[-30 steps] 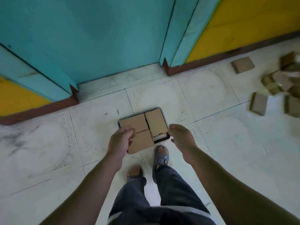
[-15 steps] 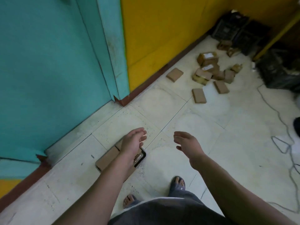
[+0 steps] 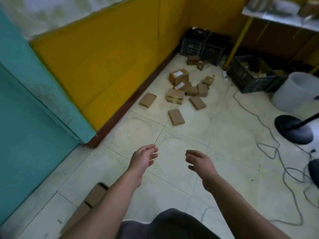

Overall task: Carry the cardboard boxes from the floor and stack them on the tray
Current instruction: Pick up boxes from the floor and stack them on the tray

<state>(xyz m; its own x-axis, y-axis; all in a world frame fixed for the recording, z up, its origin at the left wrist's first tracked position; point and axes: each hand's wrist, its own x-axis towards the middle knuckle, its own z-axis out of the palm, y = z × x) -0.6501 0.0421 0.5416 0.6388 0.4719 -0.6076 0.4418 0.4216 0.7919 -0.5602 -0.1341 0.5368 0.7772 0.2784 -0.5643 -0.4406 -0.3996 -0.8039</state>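
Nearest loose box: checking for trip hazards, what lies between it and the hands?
Head view: only bare floor tiles between the box, left hand and right hand.

Bare forearms (image 3: 110, 200), dark grey clothing (image 3: 172, 225) below

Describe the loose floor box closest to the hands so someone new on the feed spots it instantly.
From the yellow wall, look to the scatter of cardboard boxes on the white tiles. The flat box lies at the scatter's near edge, touching nothing. Unlike the other lone flat box beside the skirting, it sits on open tile, nearest the left hand and right hand.
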